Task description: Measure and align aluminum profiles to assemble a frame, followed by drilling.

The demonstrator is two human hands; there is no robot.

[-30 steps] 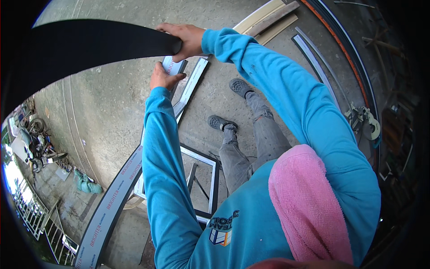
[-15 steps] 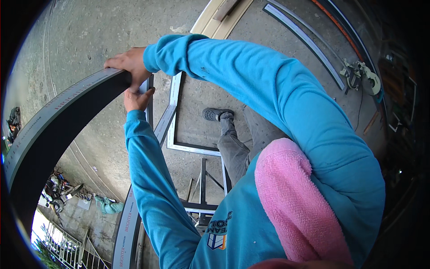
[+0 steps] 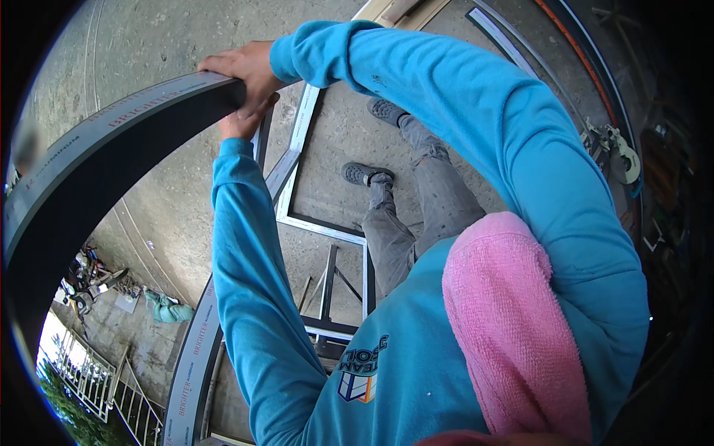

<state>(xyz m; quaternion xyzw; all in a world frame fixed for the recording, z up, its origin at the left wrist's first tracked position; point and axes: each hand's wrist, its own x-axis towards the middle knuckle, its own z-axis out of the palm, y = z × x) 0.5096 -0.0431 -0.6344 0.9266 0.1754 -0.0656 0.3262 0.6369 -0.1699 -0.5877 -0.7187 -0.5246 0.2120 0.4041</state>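
Observation:
A long dark grey metal profile point(image 3: 97, 163) with red lettering curves from the upper middle down the left side of the view. My right hand point(image 3: 242, 67) lies over its near end, fingers wrapped on the top edge. My left hand point(image 3: 242, 123) grips the same end from underneath, mostly hidden behind the profile. Both arms wear bright blue sleeves, and a pink towel point(image 3: 513, 327) hangs over my right shoulder.
Below on the concrete floor lies a rectangular aluminium frame point(image 3: 297, 160), with my shoes point(image 3: 364, 172) beside it. A second long profile point(image 3: 197, 349) lies at the lower left. A metal stand point(image 3: 331, 297) is under me. More strips point(image 3: 506, 37) and a hook point(image 3: 621, 152) sit at the right.
The profile end and both hands have shifted down and right in the view, and the profile now shows its lettered face. Both hands keep their hold on it.

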